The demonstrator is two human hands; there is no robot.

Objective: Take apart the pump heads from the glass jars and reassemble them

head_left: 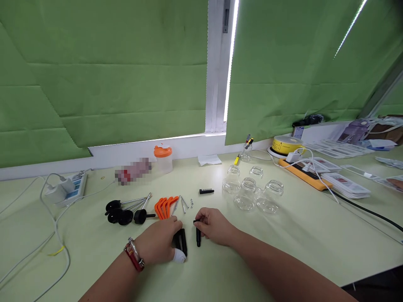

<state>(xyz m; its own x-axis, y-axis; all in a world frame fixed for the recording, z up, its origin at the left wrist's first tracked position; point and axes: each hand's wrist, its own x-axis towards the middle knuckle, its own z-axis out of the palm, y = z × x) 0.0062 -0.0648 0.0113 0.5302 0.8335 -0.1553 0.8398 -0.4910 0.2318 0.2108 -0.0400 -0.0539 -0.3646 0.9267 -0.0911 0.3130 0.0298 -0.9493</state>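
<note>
My left hand (pixel 159 240) curls around a few black tubes (pixel 183 241) lying on the table, its fingers at their far end and its white-wrapped thumb at their near end. Between thumb and fingers, my right hand (pixel 215 226) pinches one more black tube (pixel 198 237) by its top. Just beyond the hands lie orange crank handles (pixel 165 206), thin metal rods (pixel 183 204) and tiny metal parts (pixel 192 203). Left of these are black round-headed pieces with metal shafts (pixel 126 217). A small black part with a row of fine points (pixel 206 191) lies farther back.
Several clear glass jars (pixel 245 195) stand right of centre, one at the back holding screwdrivers (pixel 248 142). An orange-lidded cup (pixel 163 159) stands near the wall. Power strips (pixel 75 188) with cables lie left, and another orange strip (pixel 305 174) lies right, beside stacked white cards (pixel 344 185).
</note>
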